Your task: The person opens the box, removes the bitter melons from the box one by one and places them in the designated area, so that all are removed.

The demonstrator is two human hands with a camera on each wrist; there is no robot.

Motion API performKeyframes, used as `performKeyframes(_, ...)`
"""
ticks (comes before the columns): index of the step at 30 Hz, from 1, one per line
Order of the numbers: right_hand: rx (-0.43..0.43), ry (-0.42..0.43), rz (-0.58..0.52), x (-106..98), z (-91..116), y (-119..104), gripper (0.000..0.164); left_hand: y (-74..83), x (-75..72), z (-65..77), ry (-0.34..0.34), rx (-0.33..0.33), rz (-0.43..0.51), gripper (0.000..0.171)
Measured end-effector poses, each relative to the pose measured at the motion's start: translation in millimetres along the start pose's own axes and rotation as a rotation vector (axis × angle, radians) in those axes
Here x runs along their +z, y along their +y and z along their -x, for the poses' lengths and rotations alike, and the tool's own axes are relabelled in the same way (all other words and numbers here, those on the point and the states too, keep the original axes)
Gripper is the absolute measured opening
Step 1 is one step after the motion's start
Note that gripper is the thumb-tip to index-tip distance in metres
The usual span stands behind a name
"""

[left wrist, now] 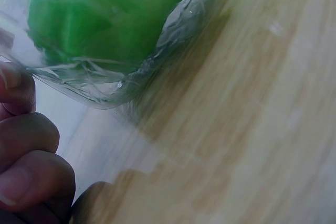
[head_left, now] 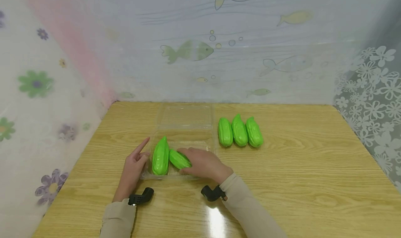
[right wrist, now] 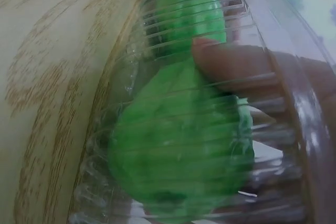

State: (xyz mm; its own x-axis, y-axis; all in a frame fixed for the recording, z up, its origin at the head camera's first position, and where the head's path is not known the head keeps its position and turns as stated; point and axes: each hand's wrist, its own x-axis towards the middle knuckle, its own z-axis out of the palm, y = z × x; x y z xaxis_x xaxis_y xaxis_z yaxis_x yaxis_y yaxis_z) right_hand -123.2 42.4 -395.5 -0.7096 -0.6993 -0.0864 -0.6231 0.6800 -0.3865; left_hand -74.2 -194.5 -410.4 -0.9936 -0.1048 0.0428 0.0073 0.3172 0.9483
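Green gourd-shaped piece gripped inside clear box

The held gourd (head_left: 178, 158) is bright green, glossy and plump, with lengthwise ridges. It lies slantwise in a clear plastic box (head_left: 183, 177) on the left half of the bench (head_left: 300, 175), towards the box's near edge. Its far left end sits right beside the first gourd (head_left: 160, 157), and its other end is hidden by the right hand (head_left: 205, 163). That hand's fingers and thumb pinch it from either side; in the right wrist view the thumb shows against green through the box's ribbed wall, which blurs the surface behind it.

The first gourd lies along the box's left wall, pointed tip towards the bench's far edge. Just outside that wall is the left hand (head_left: 134, 163), forefinger extended and other fingers curled; whether they pinch the wall, I cannot tell.

The box's lid (head_left: 188, 116) is folded back, reaching almost to the bench's far edge. Right of the box, nearer the far edge, three more gourds (head_left: 240, 131) lie side by side, roughly parallel. Each wrist carries a black camera (head_left: 142, 197) below a beige sleeve (head_left: 118, 217). Behind the far edge hangs a pale sheet (head_left: 188, 84) printed with fish.
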Motion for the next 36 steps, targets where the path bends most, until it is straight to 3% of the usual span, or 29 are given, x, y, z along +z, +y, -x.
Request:
performKeyframes(12, 0.018, 0.019, -0.018, 1.2, 0.0, 0.9, 0.066, -0.8, 0.7, -0.8, 0.009, -0.002, -0.005, 0.048)
performKeyframes(19, 0.015, 0.045, -0.087, -1.2, 0.7, 3.0, 0.067, -24.7, -0.6, -8.6, 0.01, 0.002, -0.023, 0.046)
performKeyframes(28, 0.005, 0.096, -0.139, -4.5, 0.6, 5.4, 0.064, -6.1, 0.0, -3.1, 0.001, -0.002, 0.002, 0.048)
performKeyframes(36, 0.021, 0.104, -0.151, -8.2, 1.7, 5.3, 0.065, -20.8, -1.4, -8.2, 0.004, -0.014, -0.006, 0.047)
